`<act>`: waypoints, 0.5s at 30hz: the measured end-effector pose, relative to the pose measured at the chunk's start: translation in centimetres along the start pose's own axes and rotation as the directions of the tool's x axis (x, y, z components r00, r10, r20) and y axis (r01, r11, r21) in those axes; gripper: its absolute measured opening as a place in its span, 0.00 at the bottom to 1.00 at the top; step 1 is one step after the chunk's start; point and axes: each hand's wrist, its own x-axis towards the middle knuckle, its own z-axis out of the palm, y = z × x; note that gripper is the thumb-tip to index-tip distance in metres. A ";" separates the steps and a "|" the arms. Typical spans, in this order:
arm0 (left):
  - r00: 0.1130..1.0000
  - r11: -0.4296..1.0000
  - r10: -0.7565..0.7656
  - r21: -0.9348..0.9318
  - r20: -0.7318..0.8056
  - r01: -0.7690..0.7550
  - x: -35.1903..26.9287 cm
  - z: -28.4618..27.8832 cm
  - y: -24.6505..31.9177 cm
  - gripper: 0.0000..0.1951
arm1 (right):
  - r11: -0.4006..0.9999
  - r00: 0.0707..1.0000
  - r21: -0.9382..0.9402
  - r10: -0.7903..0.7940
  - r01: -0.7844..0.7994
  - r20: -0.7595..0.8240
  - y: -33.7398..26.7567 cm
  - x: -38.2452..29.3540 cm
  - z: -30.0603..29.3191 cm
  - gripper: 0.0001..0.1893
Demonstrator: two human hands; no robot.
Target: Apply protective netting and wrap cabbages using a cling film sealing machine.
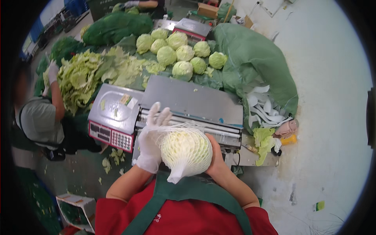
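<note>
A pale cabbage in a white foam net sleeve is held in front of my chest, the gathered end of the net pointing towards me. My left hand, in a whitish translucent glove, is at the cabbage's left side with fingers raised and apart; the net's edge stretches over its palm. My right hand, ungloved, grips the cabbage from the right, its fingers partly hidden. Just beyond is a film-wrapping machine with a metal plate and rollers. A weighing scale with a small label stands left of it.
Several cabbages lie beyond the machine, with loose leaves to their left. A green mesh sack and white foam nets are at right. A co-worker stands at left; another person's gloved hand is at the top.
</note>
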 end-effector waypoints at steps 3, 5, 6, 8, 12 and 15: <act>1.000 0.998 -0.017 0.053 0.009 0.017 2.4 1.4 0.3 0.31 | 0.983 0.983 -0.031 -0.180 0.181 0.023 -2.2 3.4 0.5 0.22; 0.997 0.996 -0.081 0.037 -0.003 0.081 4.8 1.6 -0.2 0.29 | 0.980 0.978 -0.014 -0.199 0.200 0.067 -4.5 5.5 1.6 0.22; 0.995 0.994 -0.103 0.034 -0.012 0.103 6.3 1.7 0.0 0.28 | 0.980 0.977 -0.032 -0.194 0.197 0.087 -5.5 6.3 2.3 0.22; 0.988 0.988 -0.151 0.024 -0.029 0.151 9.6 2.3 0.3 0.27 | 0.978 0.975 -0.072 -0.185 0.195 0.121 -8.0 7.6 3.2 0.23; 0.873 0.410 0.483 0.864 0.066 -0.292 17.4 -1.7 -5.1 0.17 | 0.939 0.972 -0.254 -0.207 0.230 0.113 -11.9 12.8 1.8 0.21; 0.954 0.566 0.300 0.799 0.028 -0.201 22.4 -6.3 -7.6 0.12 | 0.908 0.956 -0.312 -0.293 0.281 0.008 -13.7 17.3 -1.6 0.23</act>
